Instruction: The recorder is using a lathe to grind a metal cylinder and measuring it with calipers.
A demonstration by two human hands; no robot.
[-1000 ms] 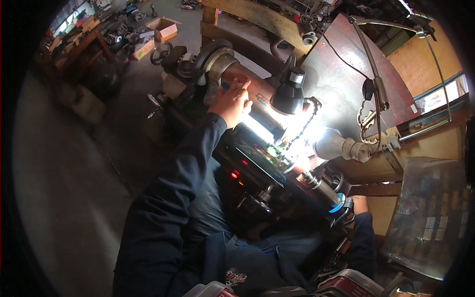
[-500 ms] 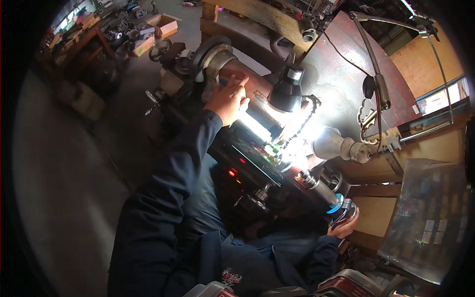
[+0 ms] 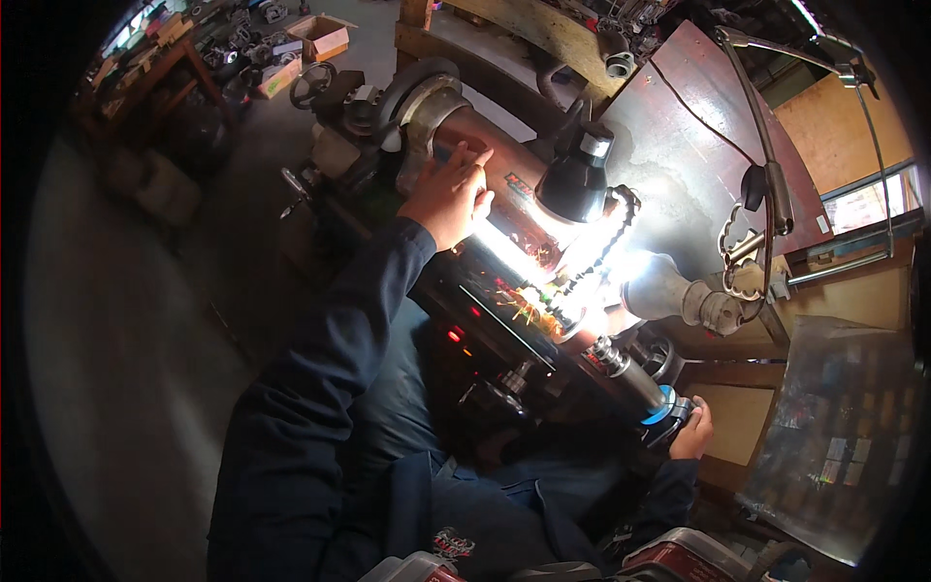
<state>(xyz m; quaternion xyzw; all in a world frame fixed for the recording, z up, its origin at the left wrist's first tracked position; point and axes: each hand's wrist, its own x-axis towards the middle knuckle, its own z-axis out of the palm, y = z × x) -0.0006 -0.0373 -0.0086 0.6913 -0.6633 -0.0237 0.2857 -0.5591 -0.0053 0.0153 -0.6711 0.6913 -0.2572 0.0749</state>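
Observation:
My left hand rests on the red-brown cylindrical housing of a machine, fingers extended over it. My right hand is closed on a dark end handle beside a blue ring on a steel shaft. Orange sparks scatter in the bright glare at the machine's middle, where details are washed out. A black lamp head and a segmented hose stand over that spot. A pale stepped fitting sits to their right.
A metal sheet with cables and a jointed arm stands behind. A wooden pallet is at the back, boxes and loose parts lie on the floor at back left, and a clear plastic sheet hangs at right.
Orange sparks now show at the machine's middle. My right hand dropped lower round the end handle, then shifted slightly up and right. My left hand moved slightly left and stays on the housing.

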